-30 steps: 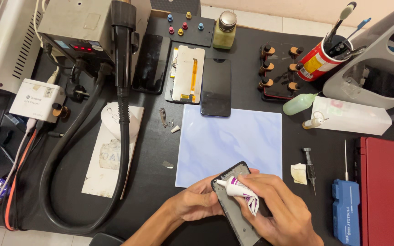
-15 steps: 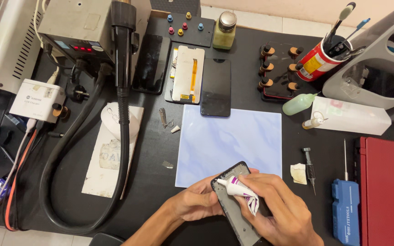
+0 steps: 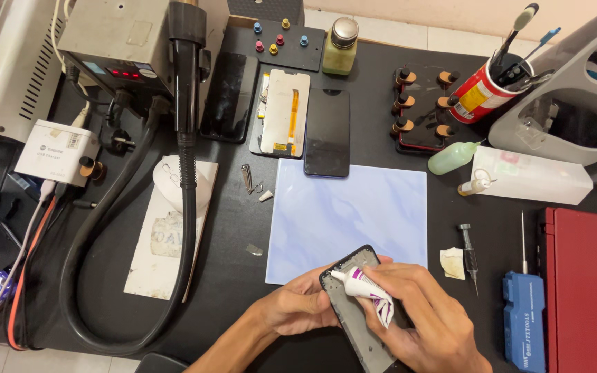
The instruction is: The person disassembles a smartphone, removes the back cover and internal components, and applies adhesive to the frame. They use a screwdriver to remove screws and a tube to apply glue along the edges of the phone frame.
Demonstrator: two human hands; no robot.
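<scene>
Black desk [image 3: 381, 76] clutter surrounds you, but the work sits at the lower middle of the frame: your left hand [image 3: 298, 307] grips the phone frame [image 3: 361, 314] by its edge, overlapping the pale blue tile [image 3: 347, 207], while your right hand [image 3: 416, 314] pinches the small white glue tube [image 3: 364, 289], nozzle on the frame's upper rim. Squeeze gently, keep the frame braced, and trail a thin, even bead.
</scene>
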